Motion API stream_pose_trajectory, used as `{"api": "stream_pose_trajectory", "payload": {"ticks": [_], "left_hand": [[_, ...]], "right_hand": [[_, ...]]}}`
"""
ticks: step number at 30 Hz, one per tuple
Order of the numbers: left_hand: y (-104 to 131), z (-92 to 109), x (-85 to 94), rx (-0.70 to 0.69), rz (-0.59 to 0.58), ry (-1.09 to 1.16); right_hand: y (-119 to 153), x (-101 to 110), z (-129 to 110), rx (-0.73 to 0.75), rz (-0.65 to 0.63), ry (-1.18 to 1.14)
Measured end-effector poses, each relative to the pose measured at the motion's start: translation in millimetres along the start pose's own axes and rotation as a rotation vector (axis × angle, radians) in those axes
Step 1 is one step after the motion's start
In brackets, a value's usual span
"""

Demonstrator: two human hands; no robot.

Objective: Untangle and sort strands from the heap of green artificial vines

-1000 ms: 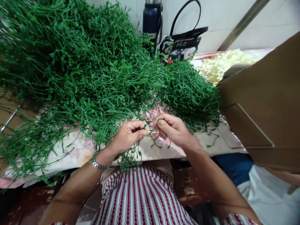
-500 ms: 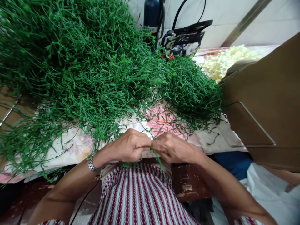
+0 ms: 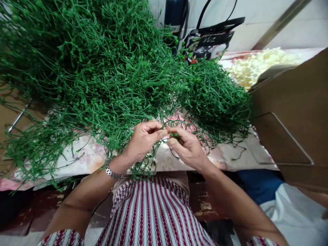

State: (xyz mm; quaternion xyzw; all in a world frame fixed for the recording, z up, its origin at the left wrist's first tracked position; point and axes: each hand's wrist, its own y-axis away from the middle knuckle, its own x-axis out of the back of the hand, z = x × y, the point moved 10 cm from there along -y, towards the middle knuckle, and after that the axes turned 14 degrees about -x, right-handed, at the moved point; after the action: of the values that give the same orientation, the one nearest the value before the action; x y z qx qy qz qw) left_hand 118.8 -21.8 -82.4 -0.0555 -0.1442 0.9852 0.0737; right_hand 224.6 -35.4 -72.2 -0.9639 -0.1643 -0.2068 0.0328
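My left hand (image 3: 143,140), with a metal watch at the wrist, pinches thin green plastic-looking stems (image 3: 146,164) between thumb and forefinger. A tuft of them dangles below that palm, over the table's front edge. Fingertip to fingertip with it, my right hand (image 3: 190,147) has its thumb and forefinger closed around a bit of green stem. The exact grip point is partly hidden by the fingers. Just beyond both hands rises a large heap of the same green stems (image 3: 102,75), and a smaller pile (image 3: 215,97) lies to the right.
A flowered tablecloth (image 3: 176,162) covers the table. At the back stand a dark bottle (image 3: 174,13) and a floral handbag (image 3: 208,46). Pale yellow pieces (image 3: 266,65) lie behind a cardboard box (image 3: 294,116) on the right. A metal rod (image 3: 19,117) is at left.
Both hands have moved up and away from my body, over the tablecloth. Their closed fists have loosened into fingertip pinches, and the right hand has shifted slightly right.
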Motion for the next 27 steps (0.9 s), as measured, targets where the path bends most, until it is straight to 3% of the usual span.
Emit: {"api": "stream_pose_trajectory", "payload": {"ticks": [3, 10, 17, 21, 27], "left_hand": [[0.4, 1.1, 0.6, -0.031, 0.042, -0.016], [4.9, -8.7, 1.4, 0.042, 0.112, 0.055], [6.4, -2.3, 2.3, -0.039, 0.076, -0.03], [7.7, 1.2, 1.1, -0.071, 0.042, -0.071], [6.7, 15.8, 2.4, -0.231, 0.041, -0.247]], "right_hand": [[0.3, -17.7, 9.8, -0.055, 0.039, -0.085], [1.8, -27.8, 21.5, -0.08, 0.035, -0.273], [3.9, -23.8, 22.6, -0.092, 0.005, -0.311], [5.3, -19.0, 12.3, 0.018, 0.036, -0.157], [13.5, -0.6, -4.0, 0.139, 0.228, -0.109]]}}
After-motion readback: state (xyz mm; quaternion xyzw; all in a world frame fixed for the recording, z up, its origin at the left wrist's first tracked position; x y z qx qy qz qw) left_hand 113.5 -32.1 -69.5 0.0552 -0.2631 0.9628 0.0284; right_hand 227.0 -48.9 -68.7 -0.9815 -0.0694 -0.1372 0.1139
